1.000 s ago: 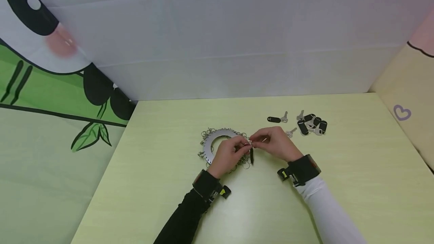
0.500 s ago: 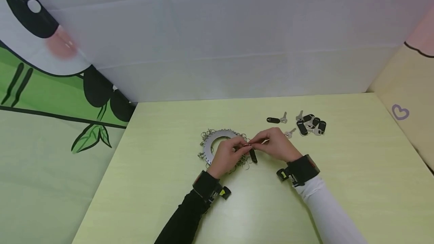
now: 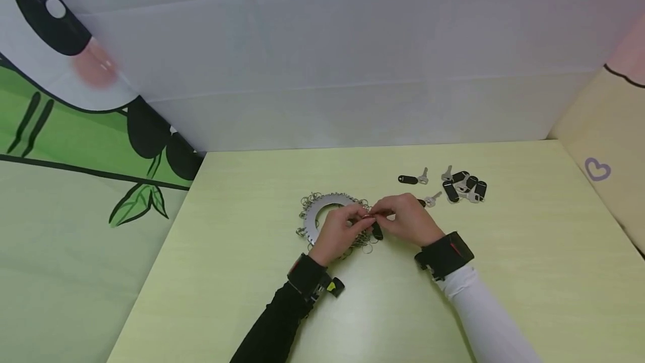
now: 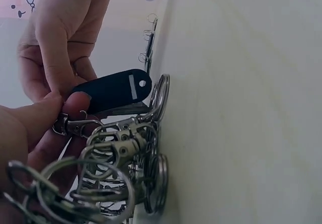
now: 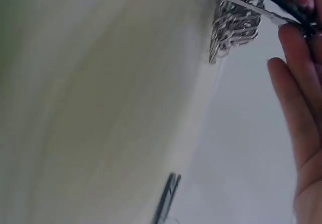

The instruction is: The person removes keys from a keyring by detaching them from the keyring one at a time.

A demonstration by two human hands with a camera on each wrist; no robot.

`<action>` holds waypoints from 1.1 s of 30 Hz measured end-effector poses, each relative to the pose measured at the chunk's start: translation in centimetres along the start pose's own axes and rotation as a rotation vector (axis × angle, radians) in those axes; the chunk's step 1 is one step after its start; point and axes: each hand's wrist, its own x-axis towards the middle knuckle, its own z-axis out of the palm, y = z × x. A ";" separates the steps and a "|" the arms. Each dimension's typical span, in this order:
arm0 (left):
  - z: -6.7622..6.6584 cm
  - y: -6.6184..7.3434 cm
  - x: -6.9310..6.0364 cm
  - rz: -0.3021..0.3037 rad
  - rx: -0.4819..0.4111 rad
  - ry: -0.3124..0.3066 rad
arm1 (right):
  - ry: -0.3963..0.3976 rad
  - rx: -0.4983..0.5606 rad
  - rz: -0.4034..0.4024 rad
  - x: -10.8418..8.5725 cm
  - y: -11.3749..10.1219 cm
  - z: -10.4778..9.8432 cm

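Note:
A grey flat ring (image 3: 311, 222) lies on the table, its rim hung with several metal snap hooks and split rings. At its right side my left hand (image 3: 336, 235) pinches one snap hook (image 4: 75, 126) between thumb and fingers. My right hand (image 3: 409, 219) meets it there, fingertips pinched at the hidden end of a black key tag (image 4: 114, 90). The tag's free end, with a small hole, points away from the fingers. A silver key (image 5: 251, 7) hangs beside the tag. Fingers hide the place where tag and hook come together.
Behind my right hand lie a key (image 3: 432, 200) with a partly hidden black tag, and another tag with its key (image 3: 422, 176). A cluster of several black tags (image 3: 450, 191) and keys is further right. A cloth backdrop (image 3: 322, 71) rises along the table's back edge.
The black key tag has swung from hanging straight down to a tilt. My right hand and wrist have turned slightly, uncovering part of a tag behind them. The left hand stays in place.

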 end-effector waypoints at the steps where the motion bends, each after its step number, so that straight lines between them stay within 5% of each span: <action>1: 0.0 0.0 0.0 -0.007 0.000 0.000 | -0.002 0.027 0.043 0.0 0.0 0.1; 6: -0.1 0.0 0.0 -0.022 0.017 -0.012 | -0.009 0.186 0.272 -0.1 0.1 0.3; 10: -0.3 0.0 0.0 -0.009 0.029 -0.029 | -0.027 0.236 0.345 -0.1 -0.2 0.0; 14: -0.4 -0.2 0.1 0.020 0.035 -0.035 | -0.053 0.209 0.317 0.0 -0.2 -0.1; 22: -0.3 -0.1 0.2 0.041 0.021 -0.048 | -0.028 -0.023 0.029 0.1 -0.6 -0.4; 26: -0.2 0.0 0.2 0.027 0.023 -0.029 | -0.021 -0.005 0.114 0.2 -0.7 0.0; 33: -0.3 0.1 0.1 -0.009 0.029 -0.009 | -0.049 0.180 0.337 0.1 -0.6 0.1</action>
